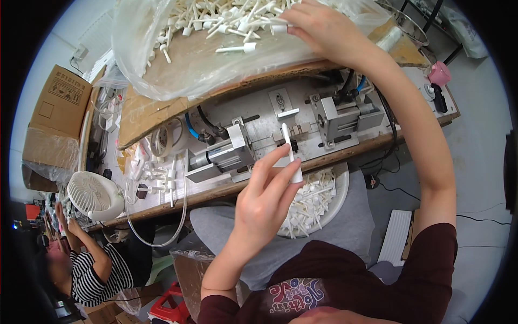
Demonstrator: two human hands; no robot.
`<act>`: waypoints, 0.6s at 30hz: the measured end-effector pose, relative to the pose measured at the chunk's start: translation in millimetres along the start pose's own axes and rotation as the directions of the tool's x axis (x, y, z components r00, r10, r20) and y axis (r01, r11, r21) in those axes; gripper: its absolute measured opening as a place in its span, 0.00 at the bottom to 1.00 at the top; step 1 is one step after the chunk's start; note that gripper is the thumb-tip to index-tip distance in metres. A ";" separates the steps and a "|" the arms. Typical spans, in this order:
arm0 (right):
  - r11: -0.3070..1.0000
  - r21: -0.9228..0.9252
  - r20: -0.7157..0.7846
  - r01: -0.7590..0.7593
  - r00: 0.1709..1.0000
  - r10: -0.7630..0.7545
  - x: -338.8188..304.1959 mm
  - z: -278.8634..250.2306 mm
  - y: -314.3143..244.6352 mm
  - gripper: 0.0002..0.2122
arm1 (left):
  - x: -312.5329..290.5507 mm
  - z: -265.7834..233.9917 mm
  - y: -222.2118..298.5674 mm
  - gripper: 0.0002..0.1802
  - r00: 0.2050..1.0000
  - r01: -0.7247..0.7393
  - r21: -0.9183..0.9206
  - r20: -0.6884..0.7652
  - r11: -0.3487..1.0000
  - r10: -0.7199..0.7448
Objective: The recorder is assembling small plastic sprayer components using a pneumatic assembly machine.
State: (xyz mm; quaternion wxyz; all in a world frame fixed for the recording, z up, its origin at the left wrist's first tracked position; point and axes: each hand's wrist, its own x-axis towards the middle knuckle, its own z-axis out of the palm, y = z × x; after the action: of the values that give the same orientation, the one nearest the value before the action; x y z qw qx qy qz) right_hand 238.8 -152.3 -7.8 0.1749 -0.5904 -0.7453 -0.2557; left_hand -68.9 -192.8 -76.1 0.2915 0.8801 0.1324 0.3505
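Observation:
My left hand (258, 208) pinches a white plastic part, a thin stem with a wider cylindrical end (287, 141), held upright in front of the metal fixture (294, 132). Up at the heap, my right hand (326, 31) has its fingers closed on another white stemmed part (279, 29). Many like it form a loose pile (226, 16) on clear plastic sheeting over cardboard. Two pneumatic cylinders on brackets, a left one (221, 154) and a right one (345, 120), face each other across the fixture. In my lap, a round white basin (341, 197) holds several more parts.
A cardboard ledge (162, 116) overhangs the bench behind the cylinders. At the left stand a white fan (91, 195), a looping clear hose (156, 244) and a carton (59, 102). Another person in a striped top (102, 275) sits at the lower left. Cables hang at the right.

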 end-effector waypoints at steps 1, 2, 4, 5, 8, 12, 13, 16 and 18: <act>0.998 0.025 0.031 -0.049 0.998 0.048 2.0 -7.8 -7.8 0.11 | -6.2 8.1 -5.6 0.18 1.000 0.007 0.051 -0.002 0.999 -0.007; 0.995 0.085 -0.060 -0.048 0.997 0.053 0.7 -11.6 -14.1 0.07 | -11.4 16.0 -12.0 0.18 1.000 0.014 0.102 -0.004 0.995 -0.013; 0.983 0.172 -0.196 -0.058 0.976 0.092 -2.9 -11.9 -17.8 0.06 | -12.9 28.4 -19.9 0.18 0.999 0.011 0.245 -0.032 0.969 -0.003; 0.975 0.215 -0.262 -0.059 0.958 0.116 -4.3 -12.8 -20.2 0.05 | -12.6 32.0 -24.6 0.17 0.999 -0.002 0.293 -0.040 0.956 0.015; 0.792 0.495 -0.038 -0.357 0.902 0.430 -4.3 -52.1 -44.1 0.06 | -8.3 40.9 -31.7 0.17 0.998 -0.046 0.401 -0.024 0.915 0.060; 0.428 0.855 0.093 -0.294 0.897 0.431 -6.1 -80.9 -62.5 0.08 | -2.1 34.9 -33.4 0.17 0.999 -0.042 0.416 0.008 0.908 0.043; 0.262 0.922 0.171 -0.284 0.908 0.383 -13.8 -88.8 -56.4 0.10 | -0.8 34.1 -35.0 0.16 0.999 -0.040 0.401 0.002 0.915 0.043; 0.182 0.949 0.181 -0.259 0.915 0.360 -33.9 -87.9 -71.5 0.13 | -0.5 34.1 -34.5 0.16 1.000 -0.010 0.380 0.008 0.925 0.008; 0.214 0.945 0.151 -0.247 0.910 0.385 -49.6 -74.0 -93.5 0.17 | -0.1 33.2 -35.1 0.15 1.000 0.000 0.363 -0.004 0.932 0.001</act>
State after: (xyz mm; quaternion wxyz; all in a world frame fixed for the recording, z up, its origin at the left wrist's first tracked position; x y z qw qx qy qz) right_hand 157.1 -251.1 7.8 0.5813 -0.4918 -0.6003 0.2446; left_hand -46.9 -178.9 -116.9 0.1238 0.9181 0.1951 0.3219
